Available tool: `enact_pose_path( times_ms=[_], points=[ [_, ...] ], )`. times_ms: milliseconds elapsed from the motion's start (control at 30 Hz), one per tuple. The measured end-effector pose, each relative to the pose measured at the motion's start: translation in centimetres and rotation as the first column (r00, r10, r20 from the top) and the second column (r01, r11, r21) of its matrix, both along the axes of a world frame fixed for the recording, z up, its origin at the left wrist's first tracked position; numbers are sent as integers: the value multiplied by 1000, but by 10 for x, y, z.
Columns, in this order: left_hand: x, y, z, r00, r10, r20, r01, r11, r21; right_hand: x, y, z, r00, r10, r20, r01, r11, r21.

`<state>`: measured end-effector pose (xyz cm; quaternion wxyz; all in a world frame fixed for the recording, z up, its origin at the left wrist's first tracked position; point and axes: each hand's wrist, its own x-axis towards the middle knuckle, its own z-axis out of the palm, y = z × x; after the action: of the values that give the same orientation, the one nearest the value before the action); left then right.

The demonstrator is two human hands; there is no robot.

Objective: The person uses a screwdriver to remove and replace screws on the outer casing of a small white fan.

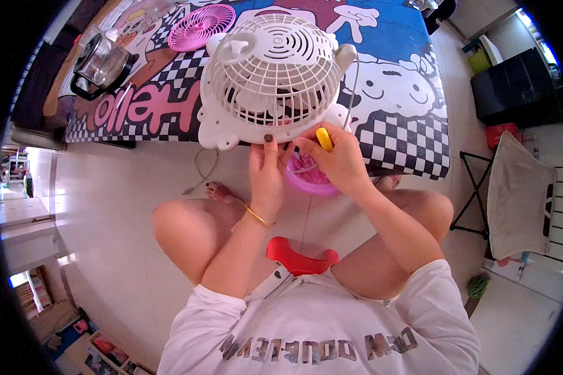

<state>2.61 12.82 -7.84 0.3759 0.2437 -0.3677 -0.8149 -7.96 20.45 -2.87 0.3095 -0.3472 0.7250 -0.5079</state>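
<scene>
A white fan housing (274,81) with a round slatted cage lies on the table's near edge, its base rim toward me. My left hand (269,167) grips that rim, the thumb on top and the other fingers partly hidden below. Close beside it, my right hand (339,156) is closed round what looks like a screwdriver (324,139) with a chunky yellow handle. Its shaft and tip are hidden by my fingers. A thin cord (355,87) runs down the housing's right side. Further back on the left lies a round pink fan grille (202,28).
A patterned cloth (400,94) covers the table. A glass kettle (104,65) with a black handle stands at its left. Below the near edge, between my legs, is a pink basket (309,178). A red stool (301,256) is under me; a folding chair (518,194) stands at right.
</scene>
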Motion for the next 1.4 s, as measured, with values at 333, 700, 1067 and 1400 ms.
enact_pose_path(
  times_ms=[333, 700, 1067, 1400],
  points=[
    [9, 12, -3, 997, 10, 80, -14, 999, 48, 0, -4, 4, 994, 5, 114, -5, 1000, -2],
    [4, 16, 8, 998, 56, 39, -58, 996, 69, 7, -7, 7, 990, -80, 121, 76, 996, 36],
    [7, 15, 4, 998, 34, 56, -38, 996, 81, 15, -8, -4, 982, -135, 128, 143, 989, -48],
    [5, 16, 5, 999, 32, 1, -32, 998, 52, 11, -5, -8, 960, -145, 241, 171, 981, -91]
  ],
)
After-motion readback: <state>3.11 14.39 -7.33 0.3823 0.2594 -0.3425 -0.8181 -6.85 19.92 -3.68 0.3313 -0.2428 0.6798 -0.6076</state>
